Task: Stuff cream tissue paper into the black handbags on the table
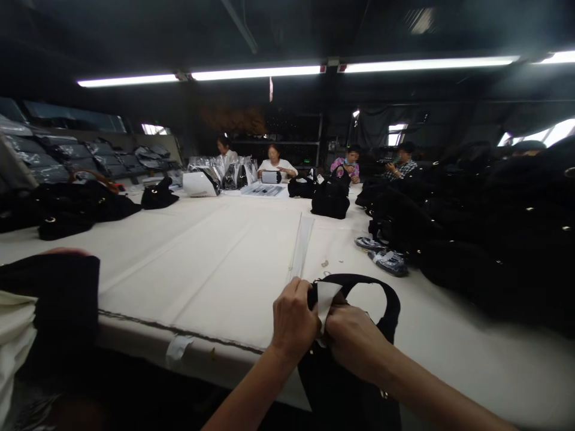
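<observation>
A black handbag (pixel 354 389) hangs over the near edge of the white table (pixel 215 263), its curved handle (pixel 381 293) standing up above my hands. My left hand (pixel 291 320) is closed at the bag's top, gripping it beside a white paper tag (pixel 326 302). My right hand (pixel 353 344) is closed too, pinching the lower part of that tag against the bag's opening. Both hands touch each other over the bag's mouth.
Heaps of black bags (pixel 485 239) fill the right side, more lie at the left (pixel 67 209). One black bag (pixel 331 197) stands mid-table. Several people sit at the far end among clear plastic bags (pixel 224 170). A dark cloth (pixel 54 293) lies near left.
</observation>
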The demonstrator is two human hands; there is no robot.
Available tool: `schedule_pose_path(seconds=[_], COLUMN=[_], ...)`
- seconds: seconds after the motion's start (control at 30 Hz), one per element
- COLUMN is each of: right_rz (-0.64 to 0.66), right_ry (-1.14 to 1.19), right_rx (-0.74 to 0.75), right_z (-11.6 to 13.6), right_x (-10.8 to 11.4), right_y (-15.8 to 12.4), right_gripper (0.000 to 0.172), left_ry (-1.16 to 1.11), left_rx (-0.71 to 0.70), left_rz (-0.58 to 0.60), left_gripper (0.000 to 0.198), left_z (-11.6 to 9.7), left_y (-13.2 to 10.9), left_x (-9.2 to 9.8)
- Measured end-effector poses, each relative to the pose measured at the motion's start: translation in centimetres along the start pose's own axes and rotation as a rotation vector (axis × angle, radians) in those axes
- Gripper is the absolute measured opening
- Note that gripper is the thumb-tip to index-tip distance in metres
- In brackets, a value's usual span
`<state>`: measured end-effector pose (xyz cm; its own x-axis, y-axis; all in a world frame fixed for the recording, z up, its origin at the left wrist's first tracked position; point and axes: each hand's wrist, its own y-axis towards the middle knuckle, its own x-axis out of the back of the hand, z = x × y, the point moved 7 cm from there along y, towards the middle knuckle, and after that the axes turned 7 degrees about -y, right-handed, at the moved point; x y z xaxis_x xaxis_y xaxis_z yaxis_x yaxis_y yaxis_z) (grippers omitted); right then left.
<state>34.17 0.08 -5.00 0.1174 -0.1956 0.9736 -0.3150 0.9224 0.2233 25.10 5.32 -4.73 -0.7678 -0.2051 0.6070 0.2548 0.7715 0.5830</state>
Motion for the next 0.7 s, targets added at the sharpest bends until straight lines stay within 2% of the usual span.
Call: schedule_pose_path(seconds=[0.1, 0.13, 0.17, 0.23, 0.3, 0.4, 0.47, 0.57, 0.7], right_rz=[-0.365, -0.445, -0.471, -0.439, -0.386, -0.275, -0.204, -0.086, 0.073], right_ry=[0.004, -0.030, -0.079, -0.156, -0.182, -0.172, -0.164, -0.104, -0.046], right_rx=[0.081, 0.121, 0.159, 0.188, 0.168, 0.129, 0.155, 0.198, 0.177], right_z=[0.5, 0.8, 1.0, 1.2, 0.9, 0.4, 0.4, 0.7, 0.7], right_x=[2.1, 2.2, 1.9, 0.8, 0.0, -1.0, -1.5, -2.0, -2.3], right_y=[-2.7, -3.4, -3.7, -3.5, -2.9, -2.1, -1.9, -1.5, -0.6], right_gripper=[0.039, 0.046, 0.053, 0.063, 0.065, 0.064, 0.063, 0.058, 0.054], left_ry=[-0.003, -0.017, -0.032, -0.069, -0.128, -0.258, -0.313, -0.331, -0.328], left_rx=[0.008, -0.002, -0.013, -0.015, 0.028, 0.148, 0.192, 0.166, 0.087], left_rz=[-0.010, -0.005, 0.003, 0.010, -0.009, -0.025, -0.021, -0.034, -0.094], left_gripper=[0.005, 0.005, 0.008, 0.018, 0.022, 0.016, 0.014, 0.016, 0.021], left_z=[0.6, 0.6, 0.5, 0.5, 0.9, 2.2, 2.8, 2.6, 1.5], left_y=[-0.1, -0.1, -0.1, 0.0, 0.2, 0.5, 0.5, 0.3, -0.4], left_x=[0.3, 0.2, 0.1, -0.1, 0.0, 0.4, 0.5, 0.7, 0.6])
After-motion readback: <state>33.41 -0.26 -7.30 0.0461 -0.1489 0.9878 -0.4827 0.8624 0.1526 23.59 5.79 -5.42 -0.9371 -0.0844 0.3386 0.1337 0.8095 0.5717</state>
